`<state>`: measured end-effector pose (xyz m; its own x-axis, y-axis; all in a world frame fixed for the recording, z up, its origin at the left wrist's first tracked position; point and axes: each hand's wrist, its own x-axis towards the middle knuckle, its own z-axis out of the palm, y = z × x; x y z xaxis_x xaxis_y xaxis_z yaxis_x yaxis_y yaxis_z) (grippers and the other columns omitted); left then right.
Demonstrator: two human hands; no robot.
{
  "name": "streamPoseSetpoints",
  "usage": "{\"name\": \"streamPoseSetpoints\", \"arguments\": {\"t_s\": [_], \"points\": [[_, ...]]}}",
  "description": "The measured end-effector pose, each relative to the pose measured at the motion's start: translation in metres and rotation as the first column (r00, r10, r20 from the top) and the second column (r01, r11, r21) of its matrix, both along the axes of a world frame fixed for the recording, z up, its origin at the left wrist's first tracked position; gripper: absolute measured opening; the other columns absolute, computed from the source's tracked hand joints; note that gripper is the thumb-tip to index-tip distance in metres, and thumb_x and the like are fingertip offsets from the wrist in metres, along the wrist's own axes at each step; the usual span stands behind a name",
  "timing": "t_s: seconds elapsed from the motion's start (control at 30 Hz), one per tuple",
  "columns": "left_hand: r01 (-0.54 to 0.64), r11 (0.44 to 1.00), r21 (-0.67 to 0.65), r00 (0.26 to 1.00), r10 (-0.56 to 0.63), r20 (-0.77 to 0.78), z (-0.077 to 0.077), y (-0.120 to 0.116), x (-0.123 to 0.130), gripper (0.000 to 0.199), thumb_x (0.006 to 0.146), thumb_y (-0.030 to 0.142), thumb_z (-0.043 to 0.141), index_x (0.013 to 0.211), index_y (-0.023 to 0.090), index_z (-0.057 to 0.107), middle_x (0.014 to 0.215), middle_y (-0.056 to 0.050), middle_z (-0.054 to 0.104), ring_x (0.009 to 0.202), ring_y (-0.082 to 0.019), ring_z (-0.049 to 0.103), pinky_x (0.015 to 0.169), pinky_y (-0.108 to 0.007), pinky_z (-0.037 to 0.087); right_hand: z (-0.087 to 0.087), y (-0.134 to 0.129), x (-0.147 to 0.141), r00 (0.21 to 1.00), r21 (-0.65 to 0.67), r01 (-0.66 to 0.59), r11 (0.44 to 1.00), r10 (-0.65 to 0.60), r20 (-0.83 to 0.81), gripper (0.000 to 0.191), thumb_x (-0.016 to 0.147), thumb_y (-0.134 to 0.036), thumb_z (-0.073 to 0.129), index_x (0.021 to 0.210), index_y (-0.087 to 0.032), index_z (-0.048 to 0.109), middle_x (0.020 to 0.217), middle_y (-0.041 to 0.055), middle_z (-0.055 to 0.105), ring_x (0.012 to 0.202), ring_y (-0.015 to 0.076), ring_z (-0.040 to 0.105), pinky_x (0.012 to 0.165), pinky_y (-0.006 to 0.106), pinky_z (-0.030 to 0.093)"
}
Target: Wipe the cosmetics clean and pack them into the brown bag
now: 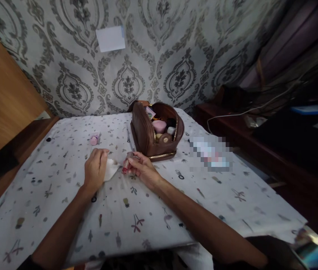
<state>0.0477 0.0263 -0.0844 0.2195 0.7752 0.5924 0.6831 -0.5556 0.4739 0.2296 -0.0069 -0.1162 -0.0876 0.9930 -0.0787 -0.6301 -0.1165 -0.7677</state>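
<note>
My right hand [144, 170] pinches a small cosmetic tube [125, 165], clear-looking with a red end tilted down toward the table. Close by on the left, my left hand [95, 167] is closed around a white tissue [110, 169], whose loose part spreads toward the tube. Whether tissue and tube touch, I cannot tell. Just behind my right hand stands a brown makeup bag [143, 131], unzipped on top. Inside it are a pink rounded item [159, 126], a small white-capped item [171, 130] and other things partly hidden. A little pink container [94, 139] lies beyond my left hand.
A patterned white cloth [114, 210] covers the table. On the right lies a blurred-out flat object [211, 153]. A white cable [232, 114] runs over the dark red furniture there. Wooden furniture [4, 82] borders the left side, and a patterned wall closes the back.
</note>
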Motion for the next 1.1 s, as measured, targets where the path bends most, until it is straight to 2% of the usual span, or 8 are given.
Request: {"name": "streamPoseSetpoints", "arguments": {"t_s": [0.2,0.3,0.43,0.53,0.63,0.87,0.97,1.1], "points": [[0.329,0.944,0.030,0.944,-0.329,0.003,0.007,-0.036,0.027,0.029,0.099,0.031,0.037,0.101,0.021,0.064,0.094,-0.006,0.060,0.091,-0.020,0.058,0.082,-0.033,0.048,0.006,-0.009,-0.007,0.972,0.147,-0.155,0.977,0.124,0.199,0.045,0.063,-0.046,0.085,0.090,-0.016,0.066,0.069,-0.0045,0.065,0.054,0.0096,0.058,0.054,0.023,0.047],[0.288,0.957,-0.021,0.958,-0.288,0.008,0.007,-0.037,0.029,0.029,0.098,0.032,0.039,0.101,0.021,0.065,0.097,-0.007,0.061,0.096,-0.022,0.057,0.085,-0.036,0.047,0.011,-0.016,-0.007,0.911,0.220,-0.348,0.911,0.273,0.310,0.041,0.070,-0.048,0.080,0.090,-0.015,0.068,0.066,-0.0040,0.063,0.055,0.0093,0.056,0.055,0.022,0.045],[0.237,0.941,-0.242,0.952,-0.176,0.250,0.010,-0.026,0.024,0.030,0.099,0.036,0.037,0.099,0.019,0.062,0.095,-0.005,0.063,0.092,-0.020,0.061,0.084,-0.032,0.048,0.016,-0.023,-0.008,0.869,0.217,-0.461,0.860,0.388,0.308,0.055,0.073,-0.041,0.079,0.120,-0.019,0.061,0.069,-0.0057,0.062,0.058,0.0092,0.057,0.057,0.021,0.046],[0.275,0.870,-0.409,0.907,-0.093,0.411,0.008,-0.024,0.024,0.034,0.098,0.045,0.037,0.101,0.021,0.061,0.092,-0.003,0.065,0.086,-0.018,0.062,0.080,-0.029,0.050,0.018,-0.023,-0.010,0.930,0.216,-0.344,0.914,0.300,0.212,0.065,0.073,-0.036,0.079,0.131,-0.025,0.053,0.077,-0.0050,0.064,0.064,0.0121,0.063,0.062,0.025,0.052],[0.355,0.803,-0.478,0.870,-0.096,0.484,0.002,-0.028,0.029,0.042,0.097,0.053,0.037,0.112,0.021,0.059,0.099,-0.004,0.067,0.091,-0.019,0.064,0.081,-0.030,0.051,0.018,-0.018,-0.010,0.983,0.228,-0.126,0.965,0.091,0.161,0.052,0.072,-0.037,0.080,0.118,-0.024,0.062,0.090,-0.0010,0.066,0.071,0.0126,0.063,0.066,0.026,0.053],[0.483,0.702,-0.524,0.797,-0.104,0.594,-0.004,-0.031,0.033,0.043,0.091,0.053,0.052,0.122,0.022,0.054,0.118,-0.008,0.065,0.101,-0.022,0.065,0.080,-0.029,0.052,0.017,-0.012,-0.003,0.964,0.248,0.146,0.958,-0.194,0.183,0.040,0.068,-0.039,0.082,0.097,-0.024,0.060,0.085,-0.0026,0.063,0.070,0.0120,0.060,0.069,0.027,0.053],[0.424,0.753,-0.504,0.803,-0.055,0.593,0.002,-0.030,0.030,0.035,0.089,0.048,0.057,0.113,0.021,0.055,0.101,-0.004,0.066,0.088,-0.018,0.065,0.076,-0.027,0.051,0.017,-0.013,-0.003,0.926,0.308,0.186,0.933,-0.271,0.263,0.034,0.069,-0.039,0.081,0.089,-0.023,0.059,0.080,-0.0022,0.063,0.072,0.0129,0.059,0.070,0.027,0.050],[0.170,0.905,-0.390,0.899,0.020,0.437,0.010,-0.026,0.024,0.025,0.088,0.042,0.057,0.100,0.020,0.059,0.085,-0.001,0.062,0.080,-0.017,0.060,0.075,-0.027,0.048,0.014,-0.018,-0.009,0.862,0.316,0.093,0.944,-0.235,0.449,0.030,0.073,-0.044,0.077,0.076,-0.020,0.060,0.069,-0.0022,0.060,0.066,0.0130,0.054,0.064,0.026,0.043]]}}
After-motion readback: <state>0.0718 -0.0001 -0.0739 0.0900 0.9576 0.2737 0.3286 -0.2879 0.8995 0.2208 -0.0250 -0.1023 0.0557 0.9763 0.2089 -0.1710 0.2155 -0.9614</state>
